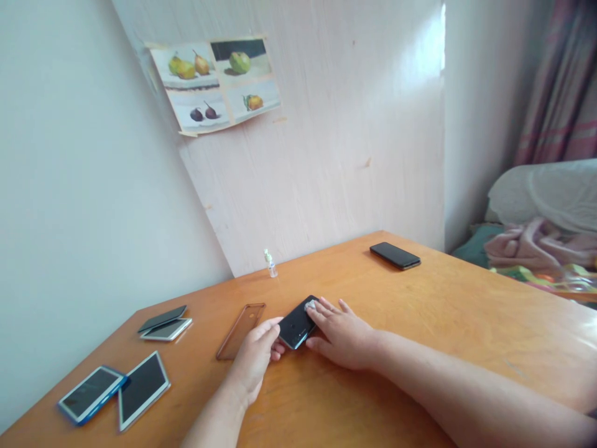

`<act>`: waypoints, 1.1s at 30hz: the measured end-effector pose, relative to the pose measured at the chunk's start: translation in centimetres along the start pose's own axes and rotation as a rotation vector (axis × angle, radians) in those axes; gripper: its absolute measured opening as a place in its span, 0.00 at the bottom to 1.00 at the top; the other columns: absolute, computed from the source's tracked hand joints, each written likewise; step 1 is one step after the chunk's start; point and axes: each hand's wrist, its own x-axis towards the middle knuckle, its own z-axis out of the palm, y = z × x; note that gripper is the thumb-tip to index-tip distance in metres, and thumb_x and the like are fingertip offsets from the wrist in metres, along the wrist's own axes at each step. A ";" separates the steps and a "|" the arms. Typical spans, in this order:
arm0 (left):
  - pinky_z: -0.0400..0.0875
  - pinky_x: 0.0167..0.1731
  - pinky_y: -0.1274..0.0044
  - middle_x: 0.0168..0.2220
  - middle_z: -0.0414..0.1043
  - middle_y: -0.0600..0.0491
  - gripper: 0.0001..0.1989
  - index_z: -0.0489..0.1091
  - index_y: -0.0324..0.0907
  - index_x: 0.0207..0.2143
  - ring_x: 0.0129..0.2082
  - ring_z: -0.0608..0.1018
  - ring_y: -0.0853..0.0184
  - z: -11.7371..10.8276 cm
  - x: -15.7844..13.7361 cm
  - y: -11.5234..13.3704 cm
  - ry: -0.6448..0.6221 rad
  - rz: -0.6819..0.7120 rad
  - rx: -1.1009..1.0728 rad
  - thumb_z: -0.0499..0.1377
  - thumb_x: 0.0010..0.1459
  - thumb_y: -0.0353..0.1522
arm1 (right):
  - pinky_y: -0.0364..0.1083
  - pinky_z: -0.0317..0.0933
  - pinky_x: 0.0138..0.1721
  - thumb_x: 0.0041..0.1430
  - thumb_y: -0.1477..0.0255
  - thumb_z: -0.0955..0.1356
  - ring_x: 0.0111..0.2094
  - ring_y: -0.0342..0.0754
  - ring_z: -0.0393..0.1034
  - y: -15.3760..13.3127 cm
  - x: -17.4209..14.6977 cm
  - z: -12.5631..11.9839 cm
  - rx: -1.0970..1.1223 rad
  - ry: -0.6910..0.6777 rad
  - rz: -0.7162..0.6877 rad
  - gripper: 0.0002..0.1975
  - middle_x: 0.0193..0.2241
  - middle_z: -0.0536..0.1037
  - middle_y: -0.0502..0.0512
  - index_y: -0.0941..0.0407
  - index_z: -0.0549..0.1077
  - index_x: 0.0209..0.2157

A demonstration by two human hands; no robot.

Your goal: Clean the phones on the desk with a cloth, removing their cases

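Observation:
A black smartphone [295, 325] is tilted just above or on the table, its dark glossy back facing up. My left hand [258, 350] grips its near left edge between thumb and fingers. Under the fingertips of my right hand [342, 333] a small white wipe or tissue [310, 305] is pressed against the phone's far end. The right fingers are stretched out over the wipe, and the thumb lies beside the phone's edge. A clear brownish phone case [240, 330] lies to the left, partly behind my left hand.
A small spray bottle [271, 264] stands by the back board. Another black phone [395, 256] lies at the far right. On the left are a blue-cased phone [93, 393], a white phone [143, 389] and a stacked pair of devices [166, 328]. Fruit pictures [217, 84] hang on the board.

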 end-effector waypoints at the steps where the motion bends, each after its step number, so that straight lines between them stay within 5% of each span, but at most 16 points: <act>1: 0.61 0.28 0.79 0.32 0.74 0.49 0.25 0.70 0.37 0.53 0.28 0.70 0.70 0.0 -0.1 0.1 -0.005 0.005 -0.003 0.58 0.57 0.41 | 0.65 0.32 0.65 0.62 0.51 0.59 0.69 0.60 0.37 -0.9 -0.6 0.1 0.021 -0.022 -0.099 0.40 0.68 0.49 0.64 0.58 0.48 0.68; 5: 0.63 0.29 0.78 0.35 0.74 0.49 0.24 0.69 0.38 0.54 0.30 0.70 0.69 0.2 -0.3 0.3 -0.025 0.018 0.009 0.58 0.57 0.40 | 0.63 0.31 0.66 0.64 0.50 0.56 0.69 0.59 0.37 -2.7 -1.7 0.0 0.080 -0.095 -0.344 0.37 0.68 0.49 0.59 0.53 0.49 0.68; 12: 0.62 0.30 0.78 0.33 0.74 0.50 0.24 0.68 0.37 0.55 0.29 0.69 0.70 0.4 -0.4 0.5 -0.040 -0.006 0.047 0.56 0.59 0.38 | 0.71 0.30 0.62 0.65 0.53 0.55 0.68 0.63 0.36 1.0 0.7 0.0 -0.046 0.014 0.118 0.35 0.67 0.51 0.63 0.57 0.51 0.67; 19: 0.63 0.33 0.78 0.34 0.75 0.51 0.24 0.69 0.39 0.54 0.31 0.71 0.69 0.7 -0.8 1.1 -0.116 0.020 0.063 0.56 0.54 0.32 | 0.65 0.35 0.65 0.67 0.54 0.53 0.69 0.59 0.37 -1.8 -0.9 0.4 0.034 -0.053 -0.270 0.31 0.68 0.51 0.54 0.50 0.51 0.67; 26: 0.61 0.31 0.78 0.33 0.74 0.50 0.26 0.67 0.36 0.57 0.30 0.69 0.70 1.1 -1.1 1.5 -0.091 0.022 0.131 0.54 0.55 0.31 | 0.70 0.33 0.63 0.66 0.54 0.54 0.69 0.62 0.36 1.4 1.0 -0.1 -0.037 0.040 0.129 0.33 0.67 0.51 0.62 0.57 0.53 0.67; 33: 0.62 0.32 0.78 0.34 0.74 0.51 0.25 0.68 0.39 0.56 0.31 0.70 0.69 1.2 -1.1 1.6 -0.144 0.022 0.072 0.56 0.54 0.30 | 0.65 0.34 0.65 0.68 0.56 0.53 0.69 0.57 0.35 -1.2 -0.4 0.6 -0.005 -0.027 -0.247 0.30 0.68 0.49 0.52 0.49 0.50 0.68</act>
